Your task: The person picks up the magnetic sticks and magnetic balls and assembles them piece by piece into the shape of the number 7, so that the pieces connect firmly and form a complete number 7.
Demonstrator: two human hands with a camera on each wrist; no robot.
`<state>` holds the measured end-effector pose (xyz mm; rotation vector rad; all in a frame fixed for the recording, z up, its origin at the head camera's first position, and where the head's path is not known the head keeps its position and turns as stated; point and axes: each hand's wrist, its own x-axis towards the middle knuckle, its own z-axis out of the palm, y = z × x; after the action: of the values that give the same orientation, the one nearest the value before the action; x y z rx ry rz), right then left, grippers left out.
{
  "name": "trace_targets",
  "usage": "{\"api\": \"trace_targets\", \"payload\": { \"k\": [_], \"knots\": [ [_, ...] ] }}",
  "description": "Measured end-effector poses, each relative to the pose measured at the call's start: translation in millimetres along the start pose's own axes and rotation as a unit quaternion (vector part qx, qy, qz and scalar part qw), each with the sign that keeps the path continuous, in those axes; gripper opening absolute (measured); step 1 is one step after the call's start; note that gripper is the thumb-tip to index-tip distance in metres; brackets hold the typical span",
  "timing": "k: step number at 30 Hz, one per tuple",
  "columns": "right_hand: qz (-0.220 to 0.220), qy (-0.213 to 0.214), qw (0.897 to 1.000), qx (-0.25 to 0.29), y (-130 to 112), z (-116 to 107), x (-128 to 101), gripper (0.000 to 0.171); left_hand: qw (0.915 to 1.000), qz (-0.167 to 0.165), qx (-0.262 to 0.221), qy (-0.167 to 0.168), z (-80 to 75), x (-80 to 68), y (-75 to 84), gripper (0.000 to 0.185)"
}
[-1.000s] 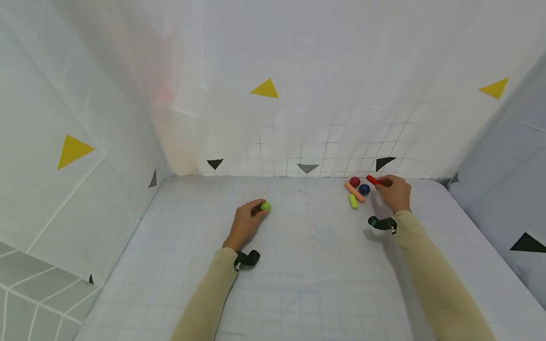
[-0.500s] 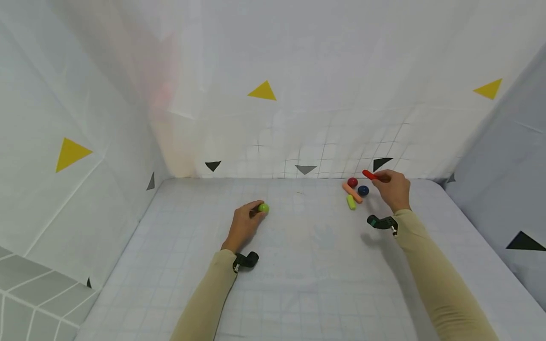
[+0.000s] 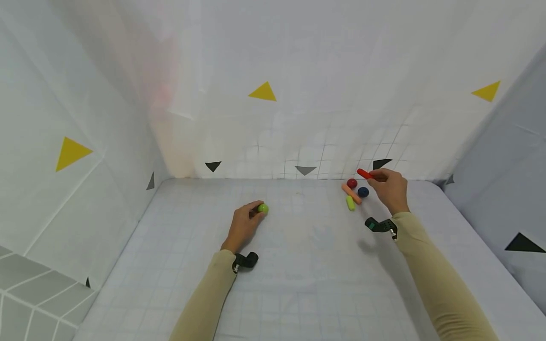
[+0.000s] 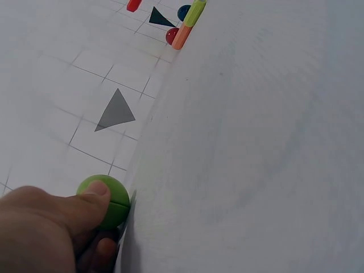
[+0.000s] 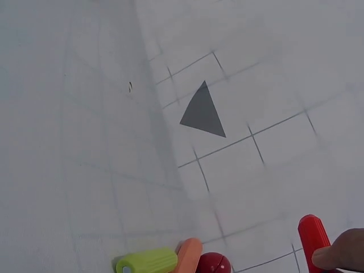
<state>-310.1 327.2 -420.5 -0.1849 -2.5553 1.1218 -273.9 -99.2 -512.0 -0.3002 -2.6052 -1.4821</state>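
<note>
My left hand (image 3: 244,226) pinches a green ball (image 4: 116,199) low at the white table; a seam runs round the ball in the left wrist view. Thumb and fingers of my right hand (image 3: 390,190) grip one end of a ribbed red stick (image 5: 313,239), its free end pointing left. The stick is raised over a small group of things near the back edge. In that group lie a dark red ball (image 3: 351,183), a dark blue ball (image 3: 363,192), an orange stick (image 3: 351,193) and a short lime-green stick (image 3: 350,203).
The white table (image 3: 307,284) carries a faint grid and meets a white cloth wall (image 3: 341,61) right behind the group. Yellow, black and grey triangles mark the walls. A grey side panel (image 3: 512,156) stands to the right.
My right hand has moved slightly left and up with the red stick, now closer over the red ball. The left hand keeps its place on the green ball.
</note>
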Motion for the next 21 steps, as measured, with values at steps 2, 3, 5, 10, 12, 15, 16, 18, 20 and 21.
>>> {"api": "trace_targets", "payload": {
  "k": [2,3,5,10,12,15,16,18,20,21],
  "knots": [
    [0.003,-0.002,1.000,0.004,-2,0,-1,0.031,1.0000,0.001,0.001,-0.001,0.1,0.9,0.3,0.041],
    [0.004,-0.004,1.000,0.005,-3,0,-1,0.031,1.0000,0.001,0.001,-0.002,0.0,1.1,0.5,0.041],
    [0.005,-0.006,1.000,0.007,-5,0,-2,0.031,1.0000,0.003,0.003,-0.003,0.2,1.1,0.9,0.041],
    [-0.015,-0.005,1.000,0.002,-9,1,-6,0.030,1.0000,0.005,-0.001,0.000,0.9,0.8,2.5,0.040],
    [-0.022,-0.006,1.000,0.000,-11,1,-9,0.029,1.0000,0.006,-0.001,0.001,1.2,1.0,2.7,0.041],
    [-0.032,-0.006,0.999,0.001,-16,2,-14,0.028,1.0000,0.007,0.000,0.001,1.5,1.3,2.1,0.041],
    [-0.035,-0.006,0.999,0.001,-17,3,-15,0.028,1.0000,0.008,0.000,0.001,1.6,1.4,1.7,0.041],
    [-0.043,-0.007,0.999,0.005,-20,3,-16,0.028,1.0000,0.009,0.000,0.002,1.3,1.5,1.3,0.041],
    [-0.050,-0.009,0.999,0.010,-22,4,-17,0.028,0.9999,0.009,-0.002,0.005,1.2,1.2,1.1,0.041],
    [-0.054,-0.010,0.998,0.012,-23,4,-18,0.027,0.9999,0.009,-0.002,0.006,1.2,1.1,0.9,0.041]
  ]
}}
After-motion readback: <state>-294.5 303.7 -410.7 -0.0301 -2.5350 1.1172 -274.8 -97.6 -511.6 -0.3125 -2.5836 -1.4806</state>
